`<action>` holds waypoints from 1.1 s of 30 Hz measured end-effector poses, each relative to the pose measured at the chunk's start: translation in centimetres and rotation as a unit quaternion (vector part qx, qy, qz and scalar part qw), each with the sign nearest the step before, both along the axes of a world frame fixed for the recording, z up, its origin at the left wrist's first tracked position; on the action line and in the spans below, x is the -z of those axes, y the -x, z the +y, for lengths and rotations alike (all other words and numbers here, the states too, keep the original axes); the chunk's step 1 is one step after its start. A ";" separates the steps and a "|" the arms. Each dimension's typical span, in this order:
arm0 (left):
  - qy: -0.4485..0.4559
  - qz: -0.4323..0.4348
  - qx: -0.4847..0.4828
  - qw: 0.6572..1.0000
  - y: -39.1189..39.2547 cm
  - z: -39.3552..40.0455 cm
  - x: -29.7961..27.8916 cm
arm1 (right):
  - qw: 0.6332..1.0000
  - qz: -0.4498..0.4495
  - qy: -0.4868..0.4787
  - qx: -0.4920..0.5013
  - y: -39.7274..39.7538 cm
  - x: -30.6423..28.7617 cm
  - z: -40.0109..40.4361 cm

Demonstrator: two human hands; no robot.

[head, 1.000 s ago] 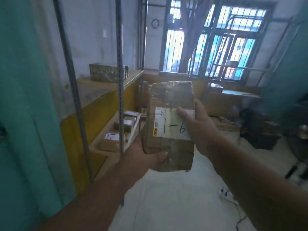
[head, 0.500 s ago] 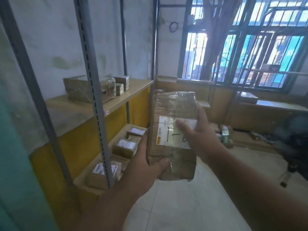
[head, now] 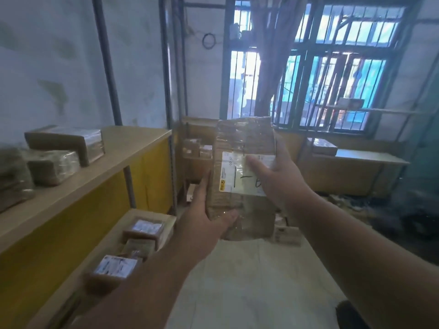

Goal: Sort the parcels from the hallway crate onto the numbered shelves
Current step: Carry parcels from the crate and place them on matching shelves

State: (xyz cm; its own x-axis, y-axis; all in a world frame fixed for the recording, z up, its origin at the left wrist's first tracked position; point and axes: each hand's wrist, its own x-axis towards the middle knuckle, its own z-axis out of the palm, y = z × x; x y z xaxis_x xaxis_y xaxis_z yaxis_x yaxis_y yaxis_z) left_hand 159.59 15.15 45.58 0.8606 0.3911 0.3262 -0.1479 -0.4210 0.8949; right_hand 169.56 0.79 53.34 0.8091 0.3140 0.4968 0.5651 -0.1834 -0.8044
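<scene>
A brown, tape-wrapped parcel [head: 242,148] stands upright in front of me, its white label marked by hand "1-6". My left hand [head: 204,217] grips its lower left edge, thumb across the front. My right hand [head: 278,176] holds the right side, thumb lying over the label. To the left runs a wooden shelf unit with yellow panels [head: 114,162]. Its upper shelf carries several wrapped parcels [head: 66,143], and the lower shelf [head: 129,217] holds labelled boxes [head: 142,230].
Grey metal uprights [head: 108,74] frame the shelves. More boxes [head: 196,148] sit on a rack in the corner. A low wooden counter [head: 351,169] runs under the barred window, with a box [head: 324,146] on it. Dark clutter [head: 420,219] lies at right on the pale floor.
The view has swung left and moved closer to the shelves, so more of the upper shelf's parcels show. Both hands keep the same hold on the parcel.
</scene>
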 end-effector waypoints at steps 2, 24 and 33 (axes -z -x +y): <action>0.005 -0.007 0.001 1.000 -4.0 0.0 0.2 | 1.000 -0.003 -0.001 -0.015 -4.3 0.1 0.2; -0.078 0.002 -0.458 0.886 -15.0 17.7 -7.7 | 0.898 0.036 0.018 -0.439 -23.3 -5.9 33.8; -0.092 0.083 -0.582 0.804 -17.7 22.2 -9.4 | 0.789 0.156 0.059 -0.591 -25.9 -6.7 45.6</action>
State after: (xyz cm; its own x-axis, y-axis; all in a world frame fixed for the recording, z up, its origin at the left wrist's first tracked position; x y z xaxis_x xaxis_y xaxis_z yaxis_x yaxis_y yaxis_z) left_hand 177.31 37.32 54.98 -0.0153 0.9212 0.3889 0.5563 -0.3153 0.7688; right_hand 195.43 46.41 60.05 -0.0074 0.9705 0.2411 0.1750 0.2386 -0.9552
